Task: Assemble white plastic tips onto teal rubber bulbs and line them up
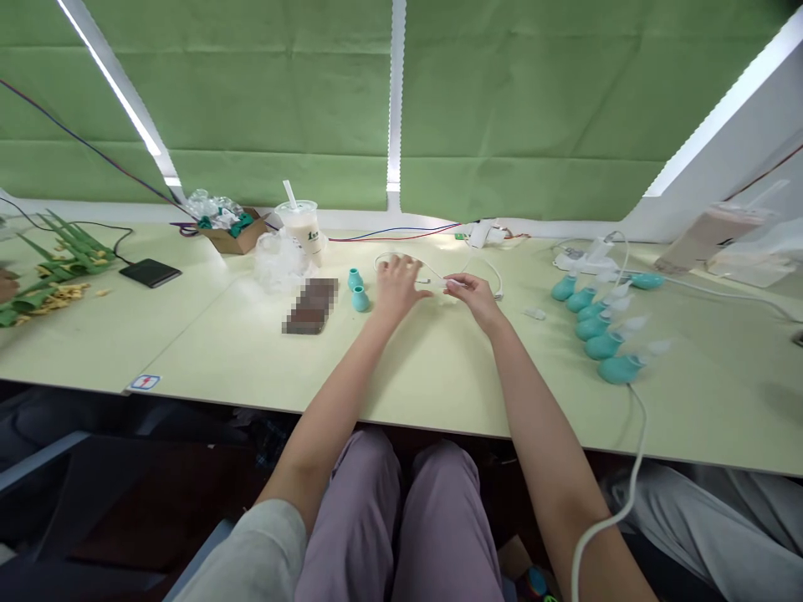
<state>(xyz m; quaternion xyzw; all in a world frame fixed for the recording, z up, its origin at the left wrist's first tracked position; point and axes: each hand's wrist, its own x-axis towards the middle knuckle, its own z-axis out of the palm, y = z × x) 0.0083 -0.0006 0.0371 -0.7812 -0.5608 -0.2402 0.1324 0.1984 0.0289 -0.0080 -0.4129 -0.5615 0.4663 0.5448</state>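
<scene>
A white cable [432, 270] loops near the table [432, 368]'s back edge — left hand [400, 286] spread loosely over it, right hand [475, 297] pinching a small pale piece [445, 286]. Two teal pots [360, 299] stand just left; teal bulbs [603, 345] line up rightward.

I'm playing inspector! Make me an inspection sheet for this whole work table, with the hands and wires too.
Surface: pale yellow tabletop, seam at left.
Job's things: thin white looped cable in the middle; two small teal hollow pieces left of it; row of six teal bulbs with clear tips at right.
Clutter: clear plastic cup with straw, crumpled clear plastic bag, brown cardboard box.
Left hand: fingers spread beside the looped cable.
Right hand: fingertips close together; grip too small to tell.
Cables: thick white cable hangs past the front edge; red and blue wires at the back.
Surroundings: green fabric blinds.
</scene>
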